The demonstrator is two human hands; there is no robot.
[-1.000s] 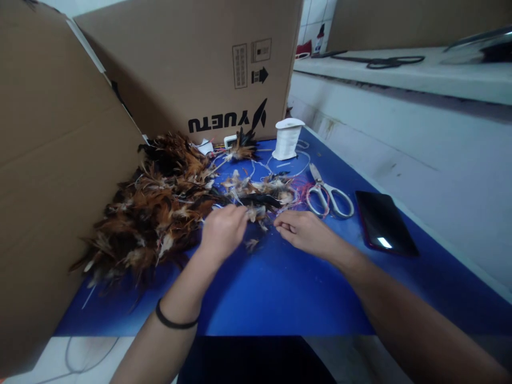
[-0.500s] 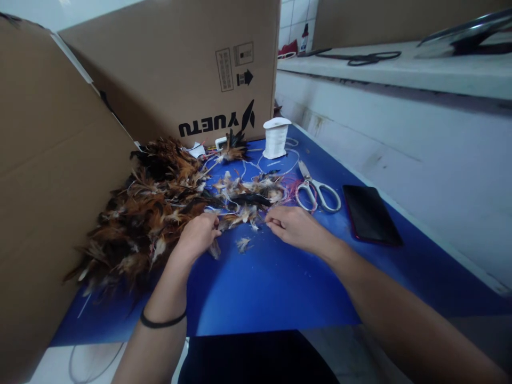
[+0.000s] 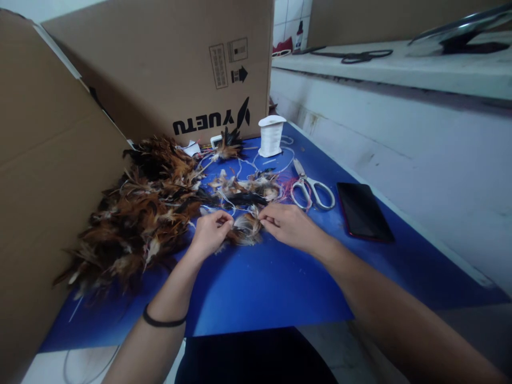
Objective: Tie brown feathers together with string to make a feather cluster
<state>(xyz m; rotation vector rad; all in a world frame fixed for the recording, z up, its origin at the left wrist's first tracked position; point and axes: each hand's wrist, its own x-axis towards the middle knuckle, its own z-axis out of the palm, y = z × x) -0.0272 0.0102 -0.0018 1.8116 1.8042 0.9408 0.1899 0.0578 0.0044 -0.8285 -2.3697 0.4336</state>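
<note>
Near the middle of the blue bench (image 3: pixel 272 282), beside the feather pile (image 3: pixel 140 213), the left hand (image 3: pixel 210 232) and right hand (image 3: pixel 290 226) pinch a small feather tuft (image 3: pixel 245 230) between them, seemingly at its quill ends, the firmest grip on something so light, soft and crushable.

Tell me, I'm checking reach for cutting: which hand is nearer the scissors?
Right. The right hand sits just left of the scissors; the left hand is farther left, past the tuft.

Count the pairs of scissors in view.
2. White-handled scissors lie on the blue table left of the phone; black-handled scissors on the white ledge beyond. Others may hide under the feather pile.
</note>
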